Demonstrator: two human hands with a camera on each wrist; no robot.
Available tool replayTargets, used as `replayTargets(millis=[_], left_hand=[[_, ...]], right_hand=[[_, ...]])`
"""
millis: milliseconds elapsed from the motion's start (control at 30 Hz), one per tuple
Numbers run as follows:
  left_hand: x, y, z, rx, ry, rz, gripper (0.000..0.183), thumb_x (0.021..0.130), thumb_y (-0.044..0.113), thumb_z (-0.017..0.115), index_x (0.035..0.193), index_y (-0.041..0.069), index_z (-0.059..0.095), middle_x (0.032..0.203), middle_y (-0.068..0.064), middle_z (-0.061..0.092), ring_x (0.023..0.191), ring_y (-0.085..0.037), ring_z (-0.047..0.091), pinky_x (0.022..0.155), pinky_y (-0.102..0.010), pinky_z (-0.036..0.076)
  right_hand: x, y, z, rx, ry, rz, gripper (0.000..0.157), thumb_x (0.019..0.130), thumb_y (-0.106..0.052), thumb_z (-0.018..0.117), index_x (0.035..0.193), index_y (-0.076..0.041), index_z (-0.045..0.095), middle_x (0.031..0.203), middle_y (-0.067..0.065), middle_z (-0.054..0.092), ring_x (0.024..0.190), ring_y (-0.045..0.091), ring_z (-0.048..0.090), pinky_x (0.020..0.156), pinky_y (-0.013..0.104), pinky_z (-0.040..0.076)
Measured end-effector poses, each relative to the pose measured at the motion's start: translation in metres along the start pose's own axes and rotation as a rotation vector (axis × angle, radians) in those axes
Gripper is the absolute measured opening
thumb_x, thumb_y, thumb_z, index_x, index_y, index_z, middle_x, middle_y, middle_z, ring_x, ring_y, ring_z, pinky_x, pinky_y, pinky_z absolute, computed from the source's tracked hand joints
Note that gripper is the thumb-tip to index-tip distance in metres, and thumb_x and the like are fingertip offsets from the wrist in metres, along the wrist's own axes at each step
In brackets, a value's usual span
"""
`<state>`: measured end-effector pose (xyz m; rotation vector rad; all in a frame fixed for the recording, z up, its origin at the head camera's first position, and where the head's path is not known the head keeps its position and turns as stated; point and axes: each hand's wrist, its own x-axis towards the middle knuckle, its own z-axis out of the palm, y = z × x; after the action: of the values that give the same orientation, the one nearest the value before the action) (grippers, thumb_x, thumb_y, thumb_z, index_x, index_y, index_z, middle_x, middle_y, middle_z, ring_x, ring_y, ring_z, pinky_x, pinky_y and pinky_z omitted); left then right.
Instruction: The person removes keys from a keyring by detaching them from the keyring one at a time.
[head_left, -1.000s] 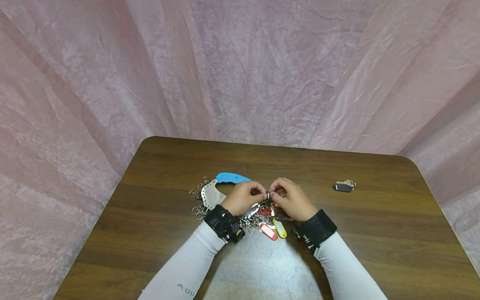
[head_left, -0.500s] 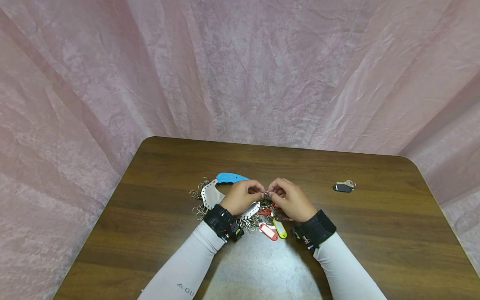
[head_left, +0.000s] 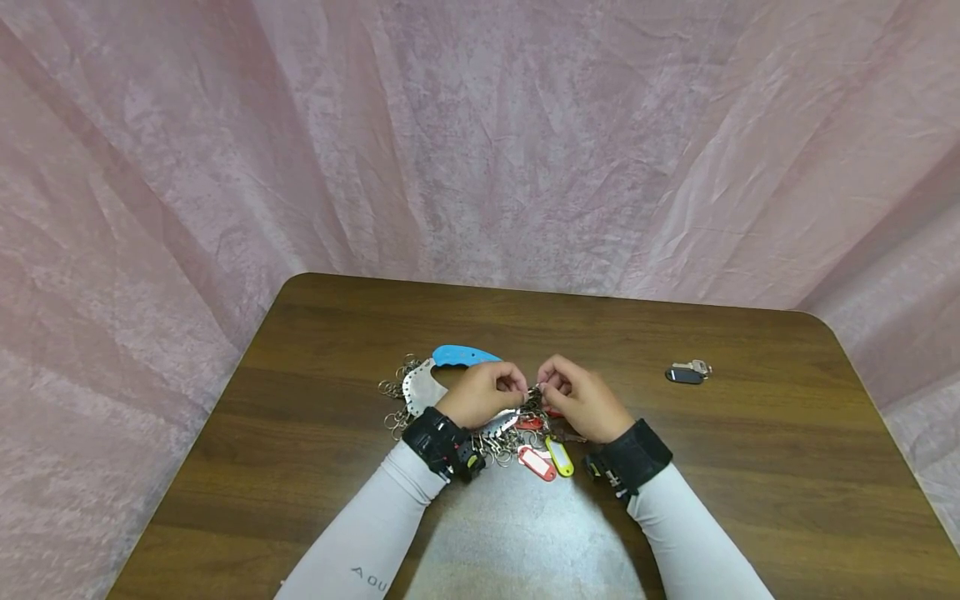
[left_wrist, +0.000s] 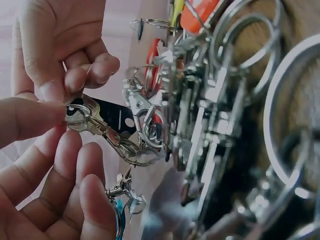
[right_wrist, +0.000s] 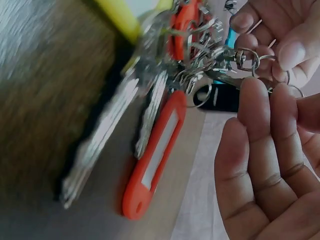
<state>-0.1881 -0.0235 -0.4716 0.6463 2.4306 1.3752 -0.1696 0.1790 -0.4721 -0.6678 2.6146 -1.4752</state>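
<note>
A large metal key holder with a blue handle lies on the table, many small snap hooks and rings along its rim. At its right side, my left hand and right hand meet fingertip to fingertip. Between them is a small split ring, linked to a snap hook; both hands pinch it with thumb and finger. A brass-coloured key shows beside the fingertips in the left wrist view. Behind it is a black tag. Orange-red tag and yellow tag lie close below.
A separate key with a black tag lies farther right on the brown table. Loose keys hang among the tags near my right hand. A pink curtain stands behind the table's far edge.
The metal piece held up between my fingertips has tipped lower, and the fingertips have drawn slightly apart. My left hand has shifted a little to the left; the tags lie as before.
</note>
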Motion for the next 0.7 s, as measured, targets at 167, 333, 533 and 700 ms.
replayTargets(millis=[167,333,533,700], left_hand=[[-0.0007,-0.0009,0.0012,-0.042,-0.063,-0.006,0.006,0.084,0.011,0.065,0.086,0.016,0.066,0.078,0.004,0.062,0.074,-0.01,0.057,0.069,-0.026,0.048],[-0.0009,-0.0018,0.0015,-0.058,-0.094,-0.032,0.004,0.086,0.012,0.065,0.089,0.014,0.067,0.08,0.003,0.064,0.076,-0.009,0.058,0.071,-0.026,0.048],[-0.0011,-0.0007,0.0003,-0.041,-0.129,-0.022,0.005,0.088,0.013,0.063,0.09,0.015,0.068,0.083,0.0,0.067,0.078,-0.008,0.058,0.072,-0.026,0.047],[-0.0014,-0.0003,0.0008,-0.017,-0.133,0.02,0.005,0.087,0.012,0.063,0.089,0.013,0.067,0.081,0.001,0.066,0.076,-0.008,0.057,0.07,-0.026,0.047]], right_hand=[[0.0001,0.0007,0.0019,0.007,-0.007,0.015,0.009,0.092,-0.001,0.056,0.097,-0.009,0.057,0.074,0.011,0.062,0.065,0.022,0.061,0.056,0.029,0.051],[0.0007,0.0021,0.0032,0.009,-0.006,0.004,0.011,0.092,-0.001,0.057,0.098,-0.011,0.058,0.076,0.008,0.062,0.067,0.023,0.061,0.057,0.03,0.052],[0.0019,0.0043,0.0027,-0.086,0.019,-0.07,0.015,0.09,-0.003,0.061,0.097,-0.016,0.061,0.081,-0.004,0.061,0.07,0.012,0.059,0.061,0.029,0.05],[0.0022,0.0067,0.0031,-0.129,0.049,-0.118,0.015,0.088,-0.005,0.065,0.095,-0.019,0.062,0.083,-0.008,0.055,0.074,0.008,0.055,0.065,0.027,0.049]])
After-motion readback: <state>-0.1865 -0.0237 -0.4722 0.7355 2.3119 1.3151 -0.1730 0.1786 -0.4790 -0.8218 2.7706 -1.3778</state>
